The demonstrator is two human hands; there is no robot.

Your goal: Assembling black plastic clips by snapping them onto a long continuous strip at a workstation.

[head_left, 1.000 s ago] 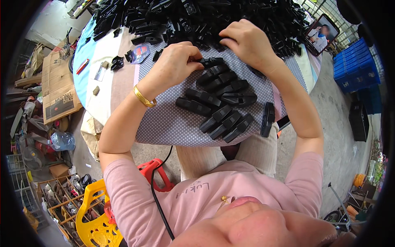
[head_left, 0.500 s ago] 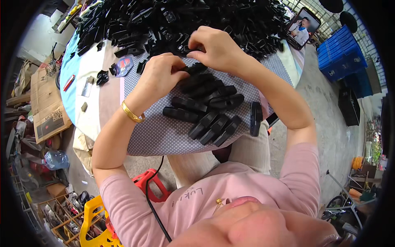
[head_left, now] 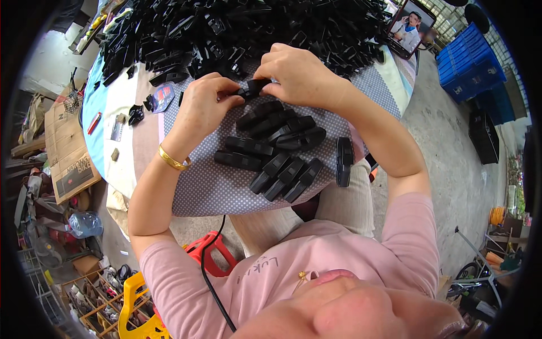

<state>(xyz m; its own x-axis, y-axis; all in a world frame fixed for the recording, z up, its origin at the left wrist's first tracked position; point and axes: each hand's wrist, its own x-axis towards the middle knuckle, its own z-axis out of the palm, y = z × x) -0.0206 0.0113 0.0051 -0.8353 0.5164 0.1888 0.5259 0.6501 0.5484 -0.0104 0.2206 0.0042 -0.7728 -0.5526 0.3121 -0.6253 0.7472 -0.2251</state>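
Thumb and fingers of my left hand (head_left: 204,104) pinch the left end of a small black plastic part (head_left: 253,88) just short of the pile. My right hand (head_left: 299,74) closes on the part's right end, its fingers covering some of it. Below lie several black oblong plastic pieces (head_left: 291,174), grouped side by side on the dotted tablecloth (head_left: 206,195). Another oblong black piece (head_left: 344,162) lies apart at the right, by the table's near edge. A large heap of loose black plastic parts (head_left: 226,34) covers the far side.
A phone (head_left: 409,29) showing a video stands at the far right of the table. On the left lie a blue card (head_left: 162,98), a red slim object (head_left: 94,123) and small black bits (head_left: 135,114). Blue crates (head_left: 467,62) stand on the floor at right.
My right hand has come away from the heap's edge toward my left hand, and its fingers now hold the black plastic part too. My left hand has shifted slightly left.
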